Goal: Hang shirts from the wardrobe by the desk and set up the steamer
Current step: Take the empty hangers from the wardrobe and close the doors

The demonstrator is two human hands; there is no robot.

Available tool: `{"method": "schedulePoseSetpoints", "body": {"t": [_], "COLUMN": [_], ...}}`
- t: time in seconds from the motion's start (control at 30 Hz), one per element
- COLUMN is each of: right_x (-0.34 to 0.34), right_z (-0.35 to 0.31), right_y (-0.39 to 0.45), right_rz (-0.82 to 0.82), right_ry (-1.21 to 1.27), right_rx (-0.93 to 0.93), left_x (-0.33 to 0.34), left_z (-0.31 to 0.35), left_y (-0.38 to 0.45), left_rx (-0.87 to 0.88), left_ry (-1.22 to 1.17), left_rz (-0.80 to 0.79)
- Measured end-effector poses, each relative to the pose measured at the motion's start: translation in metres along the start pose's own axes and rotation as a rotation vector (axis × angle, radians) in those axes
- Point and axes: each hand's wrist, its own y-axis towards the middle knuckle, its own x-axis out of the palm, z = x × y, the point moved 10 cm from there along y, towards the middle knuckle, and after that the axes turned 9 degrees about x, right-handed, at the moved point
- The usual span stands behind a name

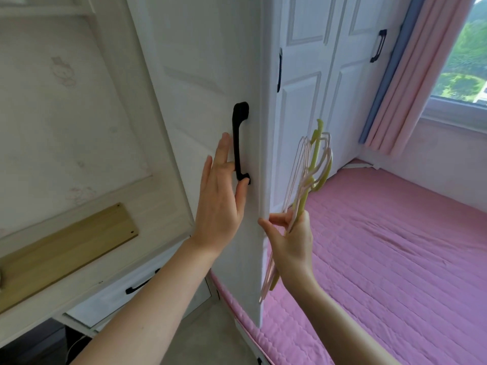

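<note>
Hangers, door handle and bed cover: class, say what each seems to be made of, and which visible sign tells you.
Hangers: probably plastic; thin, smooth, pastel pink and green.
Door handle: matte black, metal or plastic, unclear.
Bed cover: pink quilted fabric, stitched in rows.

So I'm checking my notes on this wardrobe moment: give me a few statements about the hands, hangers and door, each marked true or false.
1. The right hand holds a bunch of hangers. True.
2. The hangers are all black. False: they are pale pink and yellow-green.
3. The left hand lies with straight fingers against the wardrobe door, beside its black handle. True.
4. A shirt hangs on the hangers. False: they are bare.
5. The bed cover is blue. False: it is pink.
</note>
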Motion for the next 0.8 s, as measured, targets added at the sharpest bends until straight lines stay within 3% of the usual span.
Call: {"method": "schedulePoseSetpoints", "body": {"t": [0.23,0.8], "right_x": [-0.027,-0.027], "right_z": [0.010,0.014], "right_y": [0.062,0.241], "right_rz": [-0.014,-0.044], "right_ry": [0.014,0.042], "right_rx": [0.015,0.026], "left_x": [0.060,0.163], "left_z": [0.002,-0.058], "left_y": [0.029,0.105], "left_rx": [0.083,0.289], "left_ry": [-0.051,0.576], "left_rz": [0.004,-0.263]}}
